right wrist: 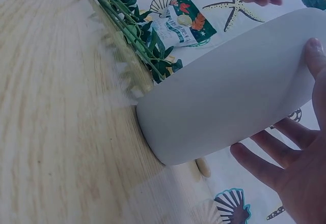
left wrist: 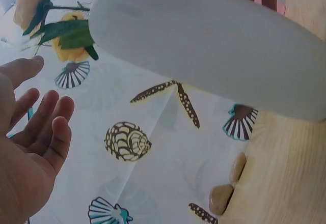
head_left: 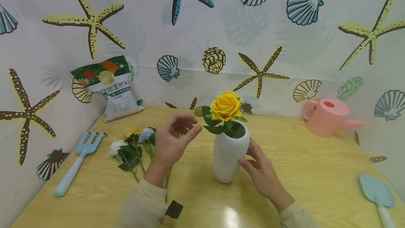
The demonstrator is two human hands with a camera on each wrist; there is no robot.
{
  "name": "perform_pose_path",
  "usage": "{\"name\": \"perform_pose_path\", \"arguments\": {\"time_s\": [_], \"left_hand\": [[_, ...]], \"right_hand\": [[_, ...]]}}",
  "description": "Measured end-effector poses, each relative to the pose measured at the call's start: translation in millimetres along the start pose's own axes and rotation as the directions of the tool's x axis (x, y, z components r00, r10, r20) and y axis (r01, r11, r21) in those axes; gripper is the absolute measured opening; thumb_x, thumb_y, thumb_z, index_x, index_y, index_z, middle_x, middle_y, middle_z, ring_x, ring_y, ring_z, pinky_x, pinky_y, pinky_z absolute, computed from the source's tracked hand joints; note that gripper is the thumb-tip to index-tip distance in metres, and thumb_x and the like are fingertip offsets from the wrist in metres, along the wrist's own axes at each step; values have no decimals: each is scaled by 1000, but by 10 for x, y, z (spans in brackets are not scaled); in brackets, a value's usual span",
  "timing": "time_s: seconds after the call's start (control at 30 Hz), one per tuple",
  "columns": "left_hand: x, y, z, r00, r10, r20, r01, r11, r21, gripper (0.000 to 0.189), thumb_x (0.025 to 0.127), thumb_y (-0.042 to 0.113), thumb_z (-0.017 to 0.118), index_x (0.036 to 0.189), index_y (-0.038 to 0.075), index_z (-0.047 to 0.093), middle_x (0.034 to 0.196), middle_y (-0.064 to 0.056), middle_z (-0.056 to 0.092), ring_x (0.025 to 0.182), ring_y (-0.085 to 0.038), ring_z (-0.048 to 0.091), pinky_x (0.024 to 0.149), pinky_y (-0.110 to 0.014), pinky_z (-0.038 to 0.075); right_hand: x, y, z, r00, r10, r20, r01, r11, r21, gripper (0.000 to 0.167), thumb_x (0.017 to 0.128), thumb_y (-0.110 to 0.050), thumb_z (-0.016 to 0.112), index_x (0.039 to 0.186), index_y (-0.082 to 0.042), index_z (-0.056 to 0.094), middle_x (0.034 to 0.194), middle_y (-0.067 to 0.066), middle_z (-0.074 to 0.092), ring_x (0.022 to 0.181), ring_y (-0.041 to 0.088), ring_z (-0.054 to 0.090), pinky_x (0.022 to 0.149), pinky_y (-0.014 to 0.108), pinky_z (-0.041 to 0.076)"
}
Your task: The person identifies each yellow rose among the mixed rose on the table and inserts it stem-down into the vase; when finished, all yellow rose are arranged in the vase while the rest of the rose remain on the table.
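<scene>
A white vase (head_left: 230,154) stands on the wooden table with a yellow rose (head_left: 225,106) and green leaves at its mouth. In the left wrist view, two yellow blooms (left wrist: 71,36) show beyond the vase's rim. My right hand (head_left: 264,175) holds the vase's right side, thumb on the near face and fingers toward the back. To the left of the rose, my left hand (head_left: 175,143) is raised with loosely bent fingers, apart from the vase and holding nothing. White, yellow and blue artificial flowers (head_left: 146,134) lie on the table beside the left forearm, which partly covers their stems.
A light-blue hand fork (head_left: 77,161) lies at the left. Behind it, a fertilizer bag (head_left: 118,96) leans on the patterned cloth. At the right are a pink watering can (head_left: 329,117) and a light-blue trowel (head_left: 376,189). Brown stones (left wrist: 222,198) sit along the back edge.
</scene>
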State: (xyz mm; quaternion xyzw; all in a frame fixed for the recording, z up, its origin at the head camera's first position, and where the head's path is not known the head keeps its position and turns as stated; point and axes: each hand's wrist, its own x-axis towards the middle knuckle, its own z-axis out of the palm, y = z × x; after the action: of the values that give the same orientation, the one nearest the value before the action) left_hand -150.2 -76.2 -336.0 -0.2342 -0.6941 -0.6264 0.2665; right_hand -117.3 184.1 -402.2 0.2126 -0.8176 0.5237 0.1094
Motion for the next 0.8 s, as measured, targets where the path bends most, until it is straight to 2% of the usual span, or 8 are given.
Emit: {"name": "perform_pose_path", "arguments": {"time_s": [0.13, 0.27, 0.37, 0.47, 0.57, 0.7, 0.73, 0.8], "left_hand": [[-16, -140, -168, 997, -77, -27, 78, 996, 38, 25, 85, -3, 78, 107, -3, 67, 98, -17, 70, 82, -4, 65, 70, -17, 56], [-52, -290, -328, 986, -162, -49, 165, 985, 55, 24, 87, -1, 76, 110, -2, 67, 98, -14, 69, 80, -5, 66, 69, -17, 56], [-90, -403, -435, 966, -245, -77, 251, 964, 83, 23, 90, 2, 75, 111, 1, 66, 97, -9, 68, 77, -5, 65, 68, -18, 55], [-123, -498, -513, 934, -337, -119, 351, 927, 129, 22, 92, 8, 74, 112, 4, 67, 99, -10, 68, 76, -2, 65, 70, -17, 55], [-141, -585, -565, 892, -425, -152, 450, 864, 224, 22, 94, 14, 73, 112, 6, 66, 102, -14, 68, 76, -4, 64, 68, -19, 54], [-154, -677, -610, 814, -561, -149, 566, 711, 416, 27, 97, 19, 69, 120, 5, 63, 108, -16, 69, 90, -21, 68, 72, -31, 56], [-158, -697, -619, 796, -590, -135, 576, 673, 464, 29, 98, 20, 67, 121, 4, 62, 110, -16, 68, 93, -26, 67, 73, -35, 56], [-168, -722, -632, 774, -624, -102, 566, 611, 554, 32, 99, 19, 66, 125, 2, 60, 111, -18, 69, 98, -32, 67, 75, -41, 57]], "right_hand": [[-7, 9, 0, 1000, 0, -3, 0, 1000, -5, 66, 101, -7, 59, 159, -20, 30, 150, 15, 50, 121, -2, 54, 96, 32, 57], [-10, 13, 5, 1000, -2, -3, 2, 1000, -1, 66, 101, -7, 60, 159, -19, 30, 149, 15, 51, 121, -3, 54, 96, 31, 57], [-7, 14, 6, 1000, -1, -2, 1, 1000, 1, 66, 100, -7, 60, 159, -18, 31, 148, 16, 51, 121, -3, 54, 95, 29, 56], [-3, 14, 4, 1000, 2, -3, -2, 1000, -5, 66, 100, -7, 60, 159, -17, 31, 148, 16, 52, 120, -2, 54, 95, 29, 57], [1, 10, -1, 1000, 9, -2, -9, 1000, -13, 66, 101, -7, 60, 159, -17, 30, 148, 16, 52, 120, -2, 54, 95, 30, 57], [5, 1, -8, 1000, 22, 1, -22, 1000, -16, 66, 101, -9, 60, 159, -17, 30, 148, 16, 52, 120, 0, 55, 96, 30, 56], [6, 0, -10, 1000, 23, 1, -23, 1000, -16, 66, 101, -9, 60, 159, -17, 30, 148, 16, 52, 120, 1, 55, 96, 31, 56], [8, -4, -10, 1000, 24, -2, -24, 1000, -18, 66, 101, -9, 60, 159, -17, 30, 148, 16, 52, 120, 2, 56, 96, 32, 57]]}}
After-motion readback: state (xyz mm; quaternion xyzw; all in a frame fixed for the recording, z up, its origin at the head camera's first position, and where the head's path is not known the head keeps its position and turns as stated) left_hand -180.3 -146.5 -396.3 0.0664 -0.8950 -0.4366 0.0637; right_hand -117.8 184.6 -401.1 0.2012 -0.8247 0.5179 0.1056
